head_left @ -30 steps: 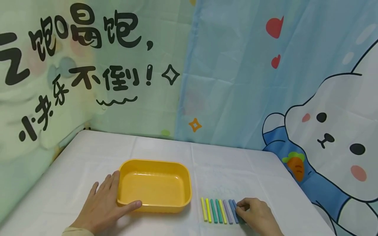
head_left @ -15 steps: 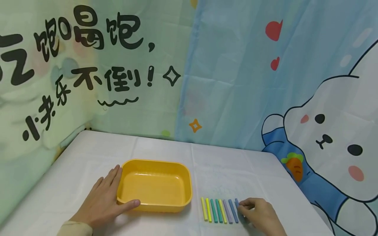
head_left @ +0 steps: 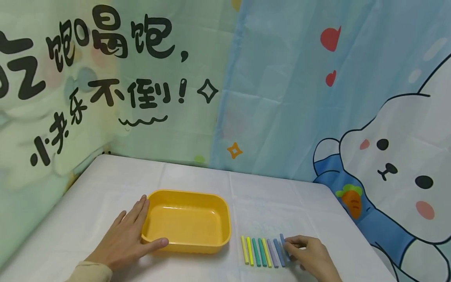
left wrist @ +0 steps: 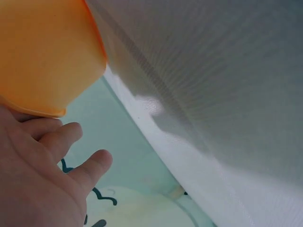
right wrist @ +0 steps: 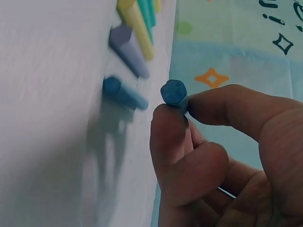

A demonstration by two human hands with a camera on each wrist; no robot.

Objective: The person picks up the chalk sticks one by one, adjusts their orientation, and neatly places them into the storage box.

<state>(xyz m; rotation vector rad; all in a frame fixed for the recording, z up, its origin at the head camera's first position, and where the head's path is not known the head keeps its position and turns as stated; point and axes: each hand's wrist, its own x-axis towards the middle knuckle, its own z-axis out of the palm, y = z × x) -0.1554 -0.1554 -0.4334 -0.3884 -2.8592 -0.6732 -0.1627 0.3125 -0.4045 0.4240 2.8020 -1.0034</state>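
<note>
My right hand pinches a blue chalk stick between thumb and fingers, its end pointing at the right wrist camera. Beside it, another blue chalk stick lies on the white cloth, with a shadow across it. A row of chalk sticks in yellow, green and purple continues to the left, including a green chalk stick and a purple chalk stick. My left hand rests against the left side of a yellow tray, fingers extended and thumb at the front rim. Nothing lies inside the tray.
A white cloth covers the table. Behind it hangs a printed curtain with dark lettering and a cartoon rabbit, which comes down along the table's back and right edges.
My right hand has drawn the end blue chalk stick rightward out of the row and raised it. The left hand stays at the tray, its fingers shifted slightly along the side.
</note>
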